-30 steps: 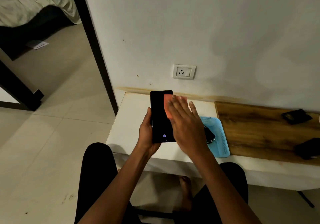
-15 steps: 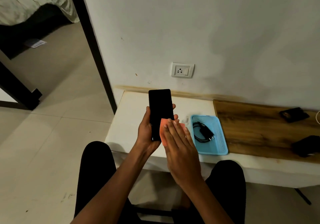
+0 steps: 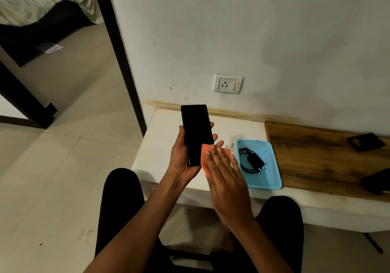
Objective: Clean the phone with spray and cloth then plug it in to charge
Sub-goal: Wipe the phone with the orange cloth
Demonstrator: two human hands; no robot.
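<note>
My left hand (image 3: 181, 156) grips a black phone (image 3: 196, 131) upright, screen dark and facing me, above the white table (image 3: 160, 146). My right hand (image 3: 224, 175) lies flat with an orange cloth (image 3: 204, 154) pressed under its fingers against the phone's lower right corner. A black charger with coiled cable (image 3: 252, 160) rests in a blue plastic basket (image 3: 272, 175) to the right. A small white object (image 3: 231, 145), partly hidden behind my right hand, stands just left of the basket. The wall socket (image 3: 228, 83) is above the table.
A wooden board (image 3: 316, 158) covers the table's right part, with two dark objects (image 3: 366, 141) (image 3: 377, 182) on it. A black door frame (image 3: 124, 61) stands at left, opening onto a room with a bed (image 3: 42, 0). My knees sit under the table's near edge.
My right hand slid the orange cloth down the phone's screen from the top to the lower right corner, uncovering the basket. My left hand kept holding the phone.
</note>
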